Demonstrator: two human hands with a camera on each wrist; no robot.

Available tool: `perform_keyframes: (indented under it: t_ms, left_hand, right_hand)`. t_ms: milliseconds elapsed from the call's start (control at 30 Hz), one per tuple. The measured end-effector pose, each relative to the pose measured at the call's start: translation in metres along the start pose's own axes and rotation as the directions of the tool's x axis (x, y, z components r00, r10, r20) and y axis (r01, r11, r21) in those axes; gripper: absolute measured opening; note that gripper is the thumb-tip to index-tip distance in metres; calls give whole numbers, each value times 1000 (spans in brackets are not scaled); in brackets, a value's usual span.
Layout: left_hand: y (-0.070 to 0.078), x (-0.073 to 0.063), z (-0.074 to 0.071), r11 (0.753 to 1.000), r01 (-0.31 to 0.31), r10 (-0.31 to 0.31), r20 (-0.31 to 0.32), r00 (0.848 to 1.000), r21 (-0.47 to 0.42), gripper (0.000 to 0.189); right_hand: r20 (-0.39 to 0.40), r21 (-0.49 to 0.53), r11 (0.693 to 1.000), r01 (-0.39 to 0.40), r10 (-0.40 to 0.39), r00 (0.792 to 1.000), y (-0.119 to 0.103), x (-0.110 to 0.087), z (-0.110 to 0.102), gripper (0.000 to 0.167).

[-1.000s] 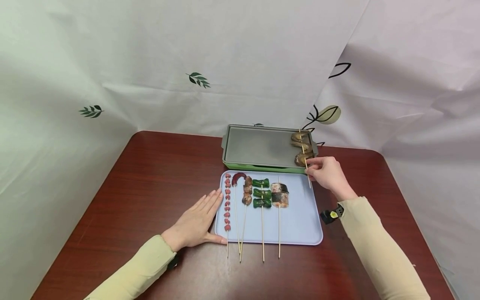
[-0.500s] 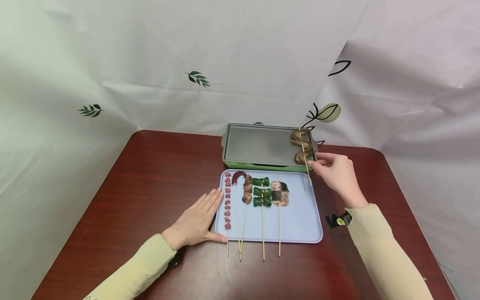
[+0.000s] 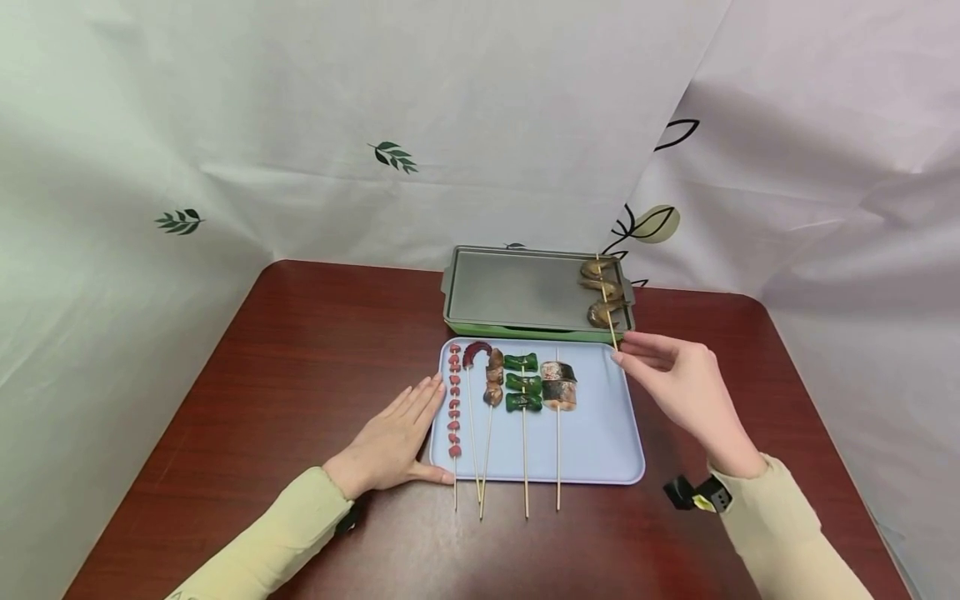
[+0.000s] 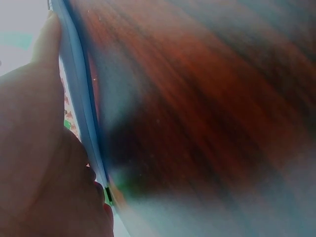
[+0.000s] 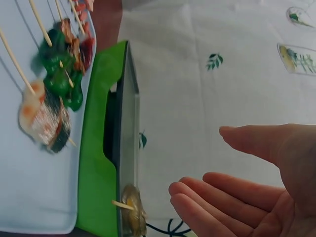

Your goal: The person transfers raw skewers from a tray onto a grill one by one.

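Observation:
My left hand (image 3: 395, 435) lies with straight fingers along the left rim of the pale blue tray (image 3: 603, 437). Its thumb reaches the tray's near left corner. The right hand (image 3: 678, 387) is near the tray's far right corner; the right wrist view shows its thumb and fingers spread apart, with nothing between them. Just past its fingertips in the head view is the stick of a skewer (image 3: 602, 313) with three brown, glossy pieces that look like chicken wings. That skewer lies on the right end of a grey griddle plate (image 3: 517, 287), its handle end jutting over the front edge.
Side by side on the tray lie a skewer of small red pieces (image 3: 454, 402), a curled dark red tentacle skewer (image 3: 475, 352), a brown meat skewer (image 3: 492, 392), a green pepper skewer (image 3: 522, 383) and a fish skewer (image 3: 558, 392). Their sticks overhang the near rim.
My right hand has let go of the wing skewer's stick, spread its fingers and drawn back toward me and to the right. The skewer stays on the griddle; the left hand has not moved.

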State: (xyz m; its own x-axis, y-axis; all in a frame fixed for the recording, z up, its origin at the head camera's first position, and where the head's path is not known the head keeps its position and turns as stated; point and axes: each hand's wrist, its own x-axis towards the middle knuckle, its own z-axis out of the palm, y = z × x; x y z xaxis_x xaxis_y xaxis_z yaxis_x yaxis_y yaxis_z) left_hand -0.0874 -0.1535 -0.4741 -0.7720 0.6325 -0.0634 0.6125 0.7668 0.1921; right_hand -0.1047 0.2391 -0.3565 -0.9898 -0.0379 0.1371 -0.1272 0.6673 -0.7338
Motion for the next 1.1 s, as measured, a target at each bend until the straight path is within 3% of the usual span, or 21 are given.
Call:
perform_keyframes:
  t_ms: [633, 1100]
  left_hand:
    - [1, 0, -1, 1000, -1, 1, -3, 1000, 8, 124]
    - [1, -1, -1, 1000, -20, 20, -39, 999, 0, 123]
  right_hand:
    - [133, 46, 998, -34, 27, 991, 16, -34, 39, 43]
    - [230, 76, 986, -149, 129, 965, 32, -53, 78, 48]
